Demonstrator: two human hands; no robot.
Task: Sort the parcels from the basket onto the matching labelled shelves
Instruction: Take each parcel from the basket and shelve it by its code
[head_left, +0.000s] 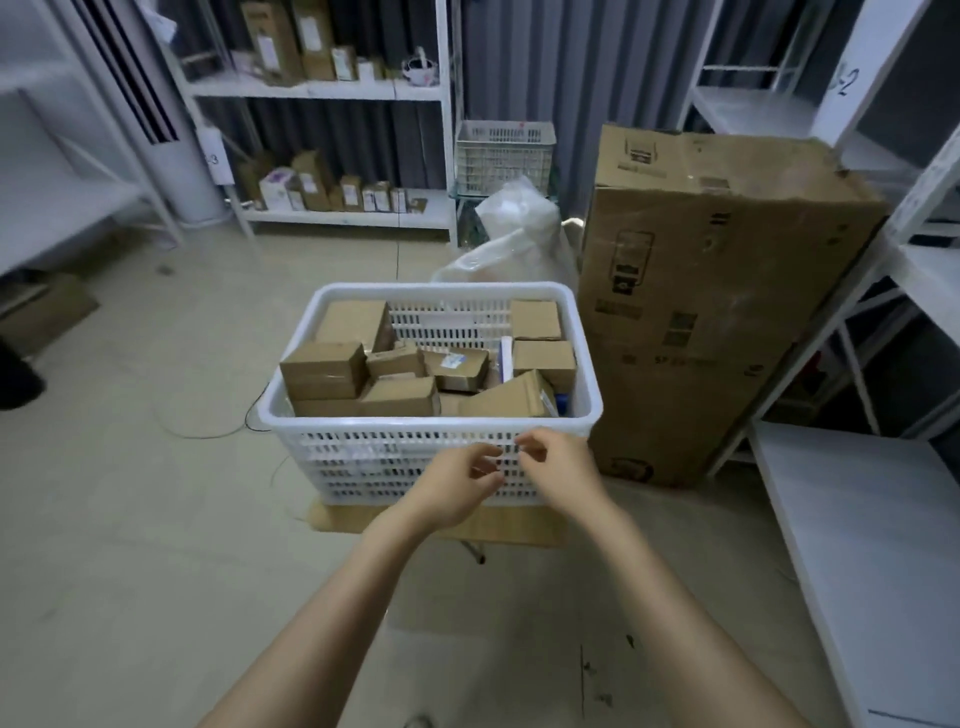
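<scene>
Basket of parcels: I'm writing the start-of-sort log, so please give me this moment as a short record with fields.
basket: white slatted plastic, full
parcels: brown cardboard boxes piled inside, none lifted
left hand: in front of the basket's near wall, fingers loosely curled, empty
right hand: beside it, by the front rim, empty
back shelf: parcels standing on two levels
large carton: upright, right of the basket

Layout around the basket (431, 422).
Parcels (324, 370) lie in the basket, which stands on a cardboard sheet (441, 527) on the floor (156, 519); a carton (717, 291) stands just right of it, a plastic bag (514, 234) behind it, a shelf rack (337, 216) with boxes farther behind, leftward.
</scene>
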